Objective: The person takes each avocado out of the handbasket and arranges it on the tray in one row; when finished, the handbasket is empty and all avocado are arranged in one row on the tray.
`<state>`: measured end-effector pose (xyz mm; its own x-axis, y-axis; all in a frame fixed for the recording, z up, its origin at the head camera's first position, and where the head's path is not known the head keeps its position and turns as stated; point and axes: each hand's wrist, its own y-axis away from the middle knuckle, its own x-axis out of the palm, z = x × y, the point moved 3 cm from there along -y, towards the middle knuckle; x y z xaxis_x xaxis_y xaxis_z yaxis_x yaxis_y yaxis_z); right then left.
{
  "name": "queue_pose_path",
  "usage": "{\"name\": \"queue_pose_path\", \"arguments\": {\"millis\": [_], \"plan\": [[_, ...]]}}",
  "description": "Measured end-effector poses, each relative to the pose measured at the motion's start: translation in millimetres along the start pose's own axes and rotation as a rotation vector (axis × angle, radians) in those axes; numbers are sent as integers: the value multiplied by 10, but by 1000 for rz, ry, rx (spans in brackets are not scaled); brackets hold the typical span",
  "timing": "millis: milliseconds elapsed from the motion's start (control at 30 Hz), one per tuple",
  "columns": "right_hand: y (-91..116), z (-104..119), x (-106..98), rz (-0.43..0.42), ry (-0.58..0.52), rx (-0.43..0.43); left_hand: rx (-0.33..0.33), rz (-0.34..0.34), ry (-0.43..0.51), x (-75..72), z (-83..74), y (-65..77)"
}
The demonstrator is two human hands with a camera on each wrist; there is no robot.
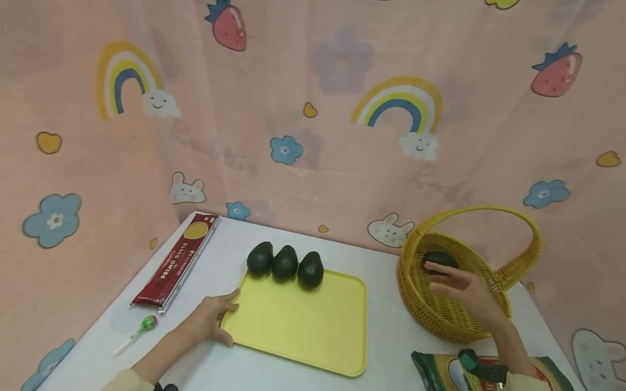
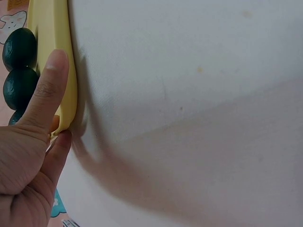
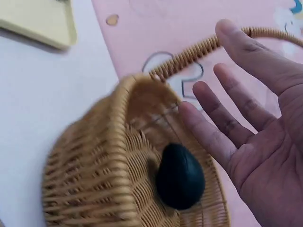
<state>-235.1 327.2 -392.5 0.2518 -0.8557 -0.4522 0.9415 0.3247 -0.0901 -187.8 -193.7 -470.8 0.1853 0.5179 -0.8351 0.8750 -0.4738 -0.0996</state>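
At its left edge, the yellow tray [image 1: 298,320] is held by my left hand [image 1: 213,319]. In the left wrist view the thumb [image 2: 49,87] lies along the tray's rim [image 2: 66,71], with a finger at the corner. Three dark green avocados [image 1: 285,264] sit side by side across the tray's far left rim. My right hand [image 1: 464,293] is over the yellow woven basket [image 1: 415,304], its fingers spread and holding nothing. Inside the basket lies another avocado [image 3: 180,177], below the right fingers and apart from them in the right wrist view.
A red spaghetti packet [image 1: 178,260] lies at the left, with a green-wrapped lollipop [image 1: 142,330] before it. The basket's tall handle [image 1: 525,260] arches up on the right. A green and red packet [image 1: 442,372] lies under the right forearm. A patterned pink cloth [image 1: 323,179] hangs behind the table.
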Motion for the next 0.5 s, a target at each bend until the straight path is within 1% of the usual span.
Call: {"name": "queue_pose_path", "arguments": {"millis": [133, 267, 333, 400, 500], "plan": [[-87, -182, -317, 16, 63, 64, 0, 0, -1, 6, 7, -17], [-198, -307, -557, 6, 127, 100, 3, 6, -21, 6, -1, -26], [-258, -347, -639, -10, 140, 113, 11, 4, -47, 2, 1, -24], [-313, -386, -704, -5, 158, 131, 13, 2, -55, -2, 0, -15], [-371, -449, -764, 1, 187, 188, 25, 1, -63, -5, -2, -5]]}}
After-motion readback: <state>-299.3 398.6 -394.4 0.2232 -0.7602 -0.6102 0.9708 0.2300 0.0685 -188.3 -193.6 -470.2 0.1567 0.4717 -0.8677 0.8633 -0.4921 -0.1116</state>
